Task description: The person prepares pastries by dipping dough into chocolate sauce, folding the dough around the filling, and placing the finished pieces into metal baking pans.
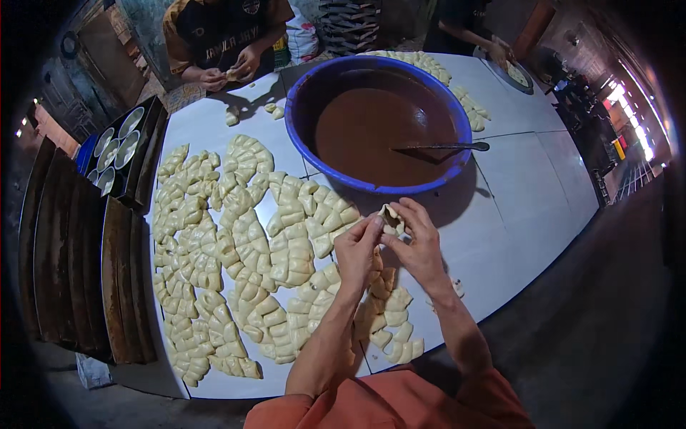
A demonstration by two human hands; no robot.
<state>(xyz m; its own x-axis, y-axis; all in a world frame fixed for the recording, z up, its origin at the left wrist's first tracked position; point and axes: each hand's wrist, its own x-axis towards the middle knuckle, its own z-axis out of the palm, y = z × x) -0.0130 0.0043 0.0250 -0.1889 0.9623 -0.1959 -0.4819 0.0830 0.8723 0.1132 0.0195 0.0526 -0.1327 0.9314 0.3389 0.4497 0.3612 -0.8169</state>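
Between my two hands is a small piece of pale dough (394,228), cupped open at the top with something dark inside. My left hand (357,252) pinches its left edge between thumb and fingers. On the other side my right hand (419,245) grips it, with the thumb near the front and fingers curled behind. Just beyond my hands stands a big blue basin (314,161) of smooth brown filling (371,129). A dark-handled utensil (450,146) lies in it, its handle over the right rim. Rows of dough pieces (246,236) cover the table left of my arms.
More dough pieces (397,309) lie between my forearms on the white table (529,186). Dark trays (64,250) and round tins (128,146) stand at the left edge. Across the table, one person (221,43) handles dough; another (468,28) works by a round tray (525,82).
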